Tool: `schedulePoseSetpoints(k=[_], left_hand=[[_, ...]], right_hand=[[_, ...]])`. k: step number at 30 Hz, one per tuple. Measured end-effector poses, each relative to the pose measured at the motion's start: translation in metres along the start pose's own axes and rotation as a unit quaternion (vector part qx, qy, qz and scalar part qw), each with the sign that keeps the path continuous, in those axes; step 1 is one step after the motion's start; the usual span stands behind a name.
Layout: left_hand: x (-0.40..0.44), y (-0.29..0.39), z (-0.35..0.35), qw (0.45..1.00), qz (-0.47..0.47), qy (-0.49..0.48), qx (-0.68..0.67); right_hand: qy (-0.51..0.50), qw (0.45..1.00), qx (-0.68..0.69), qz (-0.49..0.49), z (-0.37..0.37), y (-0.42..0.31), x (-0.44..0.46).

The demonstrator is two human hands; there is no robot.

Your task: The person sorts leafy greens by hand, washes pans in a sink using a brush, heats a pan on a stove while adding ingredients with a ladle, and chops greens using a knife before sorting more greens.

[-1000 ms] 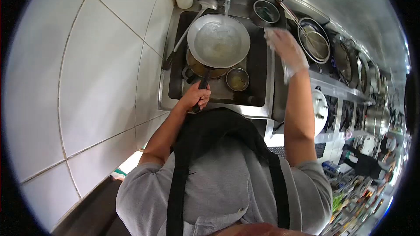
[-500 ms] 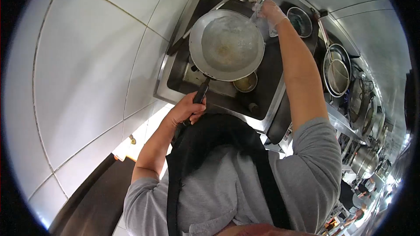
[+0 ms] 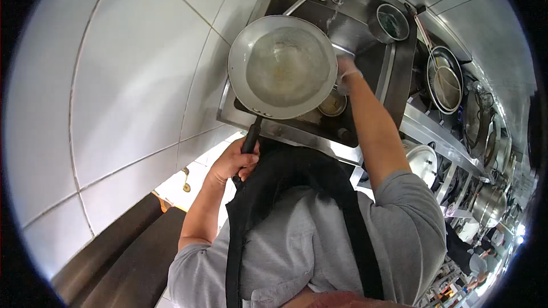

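Grey pan [image 3: 241,68], water [image 3: 282,82] inside, above sink [image 3: 387,74] | left hand [image 3: 235,162]: grasping handle [image 3: 252,137] | right hand [image 3: 346,72]: beside pan, grip unclear | step: apparently holding filled pan | next move: likely calls for level handling

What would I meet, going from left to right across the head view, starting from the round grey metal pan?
Round grey metal pan holding water, right hand in a thin clear glove, small round metal container, round metal mesh strainer, large shiny metal pot.
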State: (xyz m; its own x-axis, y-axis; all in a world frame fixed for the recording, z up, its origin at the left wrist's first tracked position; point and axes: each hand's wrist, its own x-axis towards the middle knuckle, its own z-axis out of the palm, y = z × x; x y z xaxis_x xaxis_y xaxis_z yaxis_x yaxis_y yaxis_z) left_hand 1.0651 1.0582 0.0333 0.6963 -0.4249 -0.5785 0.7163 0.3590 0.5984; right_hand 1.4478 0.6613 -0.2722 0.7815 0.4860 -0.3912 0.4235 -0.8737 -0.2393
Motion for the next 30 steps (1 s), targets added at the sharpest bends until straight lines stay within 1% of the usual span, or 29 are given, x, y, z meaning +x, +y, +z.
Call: schedulePoseSetpoints(k=[4, 5, 7, 9, 11, 14, 16, 18, 21, 22, 23, 24, 25, 26, 27, 29, 30], left_hand=[[-0.039, -0.005, 0.024, 0.998, -0.011, 0.049, -0.025], [-0.046, -0.008, 0.029, 0.998, -0.004, 0.058, -0.025], [-0.057, -0.009, 0.042, 0.998, 0.026, 0.038, -0.033], [-0.069, -0.003, 0.056, 0.998, 0.014, 0.055, -0.015], [-0.082, 0.002, 0.068, 0.997, 0.011, 0.059, -0.057], [-0.100, 0.018, 0.081, 0.995, 0.004, 0.080, -0.066], [-0.109, 0.023, 0.080, 0.995, 0.002, 0.084, -0.055], [-0.119, 0.027, 0.077, 0.996, 0.002, 0.086, -0.035], [-0.124, 0.035, 0.067, 0.998, 0.006, 0.056, 0.010], [-0.123, 0.033, 0.053, 1.000, 0.004, 0.010, 0.011], [-0.123, 0.036, 0.053, 0.999, 0.005, -0.007, 0.035], [-0.120, 0.039, 0.050, 0.997, -0.002, -0.019, 0.079], [-0.118, 0.040, 0.047, 0.992, -0.003, -0.032, 0.122], [-0.118, 0.040, 0.052, 0.992, 0.008, -0.047, 0.120], [-0.117, 0.040, 0.050, 0.989, 0.011, -0.067, 0.129], [-0.120, 0.043, 0.059, 0.983, -0.013, -0.083, 0.160], [-0.119, 0.038, 0.056, 0.980, -0.002, -0.132, 0.151]], right_hand=[[0.021, 0.996, 0.087, -0.030, 0.018, -0.110, -0.034], [0.034, 0.993, 0.105, -0.040, 0.025, -0.135, -0.032], [0.063, 0.988, 0.135, -0.051, 0.034, -0.183, -0.013], [0.083, 0.985, 0.149, -0.032, 0.043, -0.221, 0.017], [0.085, 0.985, 0.149, 0.016, 0.049, -0.243, 0.040], [0.083, 0.980, 0.166, 0.072, 0.050, -0.250, 0.068], [0.102, 0.973, 0.192, 0.082, 0.045, -0.256, 0.069], [0.151, 0.959, 0.231, 0.066, 0.041, -0.269, 0.049], [0.292, 0.908, 0.299, -0.023, 0.022, -0.300, -0.031], [0.342, 0.888, 0.303, -0.058, 0.016, -0.307, -0.075], [0.386, 0.872, 0.291, -0.080, 0.009, -0.314, -0.122], [0.412, 0.865, 0.276, -0.079, 0.000, -0.319, -0.174], [0.405, 0.869, 0.284, -0.033, -0.006, -0.325, -0.225], [0.328, 0.861, 0.371, 0.111, -0.016, -0.331, -0.279], [0.249, 0.817, 0.460, 0.243, -0.031, -0.346, -0.331], [0.219, 0.853, 0.360, 0.306, -0.030, -0.368, -0.425], [0.196, 0.861, 0.331, 0.331, -0.017, -0.376, -0.466]])
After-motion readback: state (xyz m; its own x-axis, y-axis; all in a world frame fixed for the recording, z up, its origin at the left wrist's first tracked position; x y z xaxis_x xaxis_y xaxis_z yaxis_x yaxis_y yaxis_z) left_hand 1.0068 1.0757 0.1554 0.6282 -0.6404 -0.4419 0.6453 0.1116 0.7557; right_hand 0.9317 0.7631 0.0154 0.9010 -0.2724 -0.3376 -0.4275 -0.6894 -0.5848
